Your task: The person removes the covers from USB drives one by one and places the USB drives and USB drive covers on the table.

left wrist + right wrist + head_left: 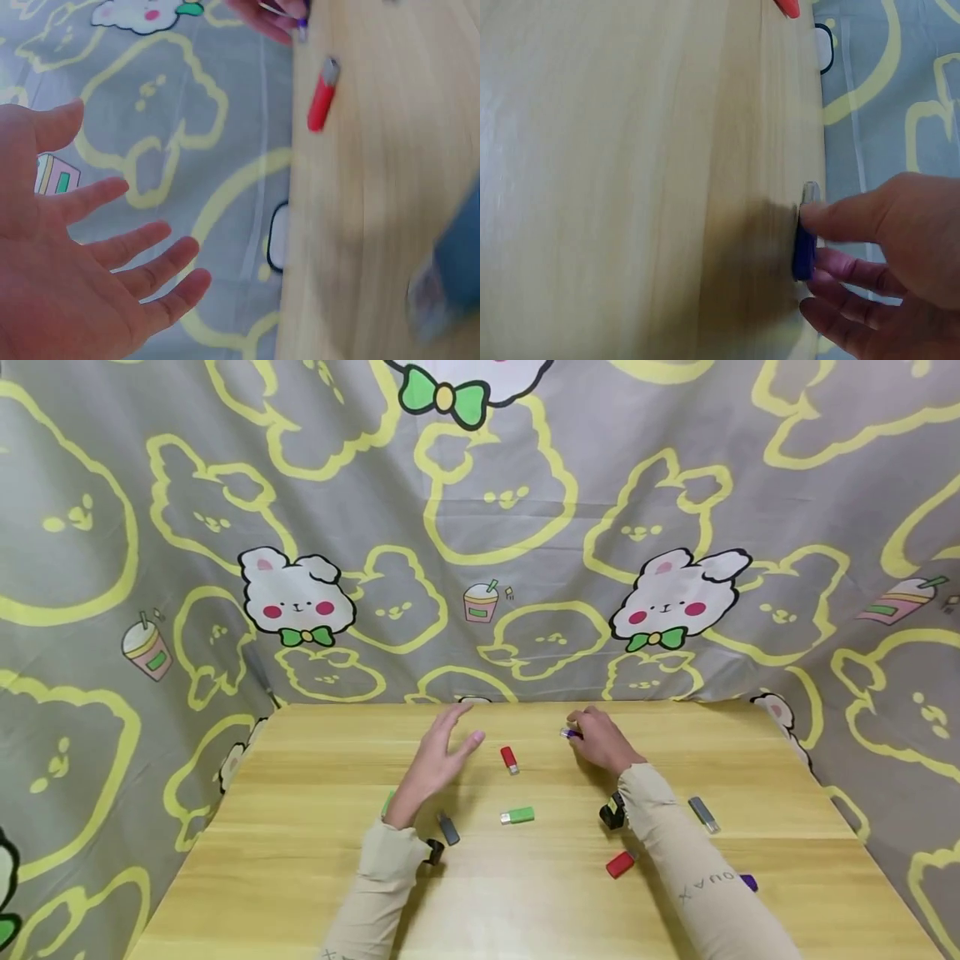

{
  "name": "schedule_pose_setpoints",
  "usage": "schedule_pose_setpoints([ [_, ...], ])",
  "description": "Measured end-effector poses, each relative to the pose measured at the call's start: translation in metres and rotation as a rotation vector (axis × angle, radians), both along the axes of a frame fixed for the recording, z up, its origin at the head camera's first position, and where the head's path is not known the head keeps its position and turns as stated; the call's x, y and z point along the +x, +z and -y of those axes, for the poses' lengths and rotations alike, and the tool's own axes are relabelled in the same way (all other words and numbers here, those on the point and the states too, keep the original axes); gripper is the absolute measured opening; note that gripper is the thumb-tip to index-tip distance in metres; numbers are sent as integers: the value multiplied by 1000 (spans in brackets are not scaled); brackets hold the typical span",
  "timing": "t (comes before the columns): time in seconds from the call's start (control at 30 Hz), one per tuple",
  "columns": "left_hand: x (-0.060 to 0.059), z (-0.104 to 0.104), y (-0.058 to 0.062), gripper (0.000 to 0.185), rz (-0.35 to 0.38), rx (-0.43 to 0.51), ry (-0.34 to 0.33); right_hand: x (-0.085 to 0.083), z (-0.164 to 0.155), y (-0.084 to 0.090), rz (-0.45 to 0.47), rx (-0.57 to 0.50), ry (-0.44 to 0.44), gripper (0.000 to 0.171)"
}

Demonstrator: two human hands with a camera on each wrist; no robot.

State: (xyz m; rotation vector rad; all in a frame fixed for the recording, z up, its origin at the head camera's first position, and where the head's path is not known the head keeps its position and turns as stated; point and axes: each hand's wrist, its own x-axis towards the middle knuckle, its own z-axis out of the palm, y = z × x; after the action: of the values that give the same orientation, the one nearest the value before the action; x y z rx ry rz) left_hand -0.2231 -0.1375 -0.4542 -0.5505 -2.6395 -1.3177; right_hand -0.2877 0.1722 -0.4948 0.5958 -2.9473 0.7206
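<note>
Purple USB stick [570, 734] near the far edge of the worktop [300, 860], right of centre, metal plug pointing left, pinched at its body by the right hand [600, 743]; in the right wrist view the same stick [804, 251] held between thumb and curled fingers [840, 266], lying on or just above the wood. Left hand [438, 760] open just left of centre, fingers straight and spread, raised a little over the surface, holding nothing; palm and splayed fingers [142, 259] plain in the left wrist view.

Between the two hands, a red USB stick [509, 759] lying free on the wood, also seen in the left wrist view [322, 94]. Nearer, a green stick [517, 815] at centre. Grey stick [447, 829] beside the left forearm, close to the wrist. Red cap or stick [620, 864] just left of the right forearm. Silver-grey stick [703, 814] to the right of that forearm. Another purple piece [748, 882] partly hidden at the right sleeve's near side. Patterned rabbit cloth [480, 527] hung behind and round the sides.
</note>
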Motion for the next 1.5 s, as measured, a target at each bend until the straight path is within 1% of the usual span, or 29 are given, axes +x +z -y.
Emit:
schedule_pose_setpoints([
  [0.17,8,-11,-10,56,58,88,-1,6,3,-8,17,-4,-12,17],
  [0.27,8,-14,-9,53,70,125,-2,6,6,-7,29,-23,-20,12],
  [0.4,6,-18,-6,49,60,179,-1,4,7,-6,17,-67,-19,11],
  [0.5,6,-21,-7,45,61,202,-8,6,6,-7,-3,-93,-14,13],
  [0.6,6,-25,-9,41,70,211,-21,11,3,-6,-13,-125,-30,13],
  [0.77,5,-29,-12,31,68,264,-25,20,-1,4,-28,-217,-61,11],
  [0.97,3,-31,-12,25,67,336,-19,32,4,22,-52,-317,-80,10],
  [1.2,4,-33,-4,17,81,393,15,52,22,43,-102,-468,-67,11],
  [1.37,7,-37,1,19,90,457,-19,64,37,47,-86,-568,-44,13],
  [1.5,8,-41,4,21,98,456,-49,70,47,50,-59,-613,-27,13],
])
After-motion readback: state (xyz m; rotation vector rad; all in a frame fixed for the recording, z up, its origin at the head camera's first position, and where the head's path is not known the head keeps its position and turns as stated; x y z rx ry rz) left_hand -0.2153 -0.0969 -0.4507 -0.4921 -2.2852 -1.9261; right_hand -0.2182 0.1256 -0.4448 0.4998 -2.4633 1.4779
